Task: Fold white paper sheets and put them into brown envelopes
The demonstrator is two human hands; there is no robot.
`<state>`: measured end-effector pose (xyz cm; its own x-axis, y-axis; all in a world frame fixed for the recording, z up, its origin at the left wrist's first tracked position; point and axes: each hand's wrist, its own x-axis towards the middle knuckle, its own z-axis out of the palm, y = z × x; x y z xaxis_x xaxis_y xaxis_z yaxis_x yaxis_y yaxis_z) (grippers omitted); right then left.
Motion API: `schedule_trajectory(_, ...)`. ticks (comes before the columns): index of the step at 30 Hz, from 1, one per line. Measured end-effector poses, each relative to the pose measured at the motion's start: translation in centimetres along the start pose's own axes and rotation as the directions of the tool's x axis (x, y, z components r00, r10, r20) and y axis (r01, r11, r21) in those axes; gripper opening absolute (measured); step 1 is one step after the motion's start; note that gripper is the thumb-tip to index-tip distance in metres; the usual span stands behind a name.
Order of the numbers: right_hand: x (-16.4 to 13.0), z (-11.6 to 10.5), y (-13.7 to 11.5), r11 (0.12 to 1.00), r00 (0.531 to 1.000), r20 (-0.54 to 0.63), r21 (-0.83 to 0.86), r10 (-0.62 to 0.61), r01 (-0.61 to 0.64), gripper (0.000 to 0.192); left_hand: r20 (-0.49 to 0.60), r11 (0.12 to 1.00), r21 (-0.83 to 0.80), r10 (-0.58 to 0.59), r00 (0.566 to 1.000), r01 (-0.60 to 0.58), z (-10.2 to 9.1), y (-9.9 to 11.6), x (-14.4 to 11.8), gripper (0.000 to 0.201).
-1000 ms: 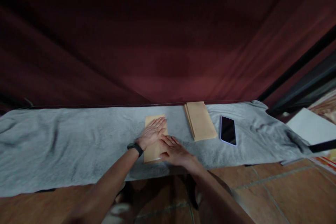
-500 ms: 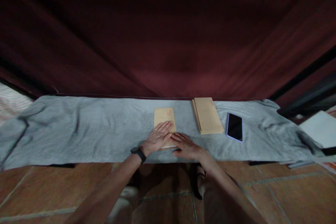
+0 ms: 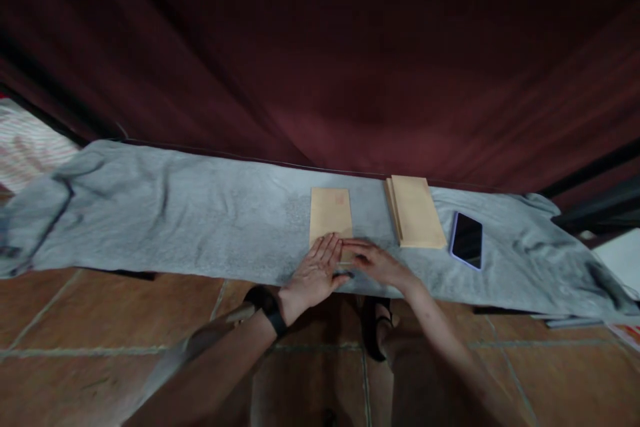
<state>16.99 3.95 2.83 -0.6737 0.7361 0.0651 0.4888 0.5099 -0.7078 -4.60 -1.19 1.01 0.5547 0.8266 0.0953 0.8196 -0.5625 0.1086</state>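
A dark red curtain hangs behind everything you are working on, well beyond your fingers. Below it a grey towel covers the counter from far off to the left of your fingers to far off to their right, and the tiled floor runs under your forearms. Just right of your fingers and a little beyond them lies a stack of tan envelopes, and further right a dark phone lies face up on the towel, apart from the stack. A single tan envelope lies flat on the towel directly ahead of your fingers, its near end under them. Your left hand lies flat, palm down, fingers stretched out and together, pressing on that near end. Your right hand lies just beside it, fingers extended and touching the same near edge, gripping nothing. A black watch sits on your left wrist.
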Motion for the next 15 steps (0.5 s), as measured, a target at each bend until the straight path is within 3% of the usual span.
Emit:
schedule_trajectory(4, 0.7, 0.7, -0.7, 0.988, 0.992, -0.072, -0.103, 0.108, -0.115, 0.049, -0.022, 0.999, -0.006, 0.039, 0.999, -0.039, -0.2, 0.5, -0.1, 0.075)
schedule_trajectory(7, 1.5, 1.4, -1.8, 0.978, 0.992, -0.069, -0.175, 0.106, -0.116, 0.053, 0.000, 0.997, -0.031, 0.065, 0.998, -0.065, -0.2, 0.7, -0.4, 0.071)
schedule_trajectory(15, 4.0, 2.3, -2.8, 0.974, 0.985, 0.154, -0.223, 0.083, -0.047, 0.055, 0.006, 0.991, -0.119, 0.064, 0.998, -0.062, 0.1, 1.3, -1.2, 0.068)
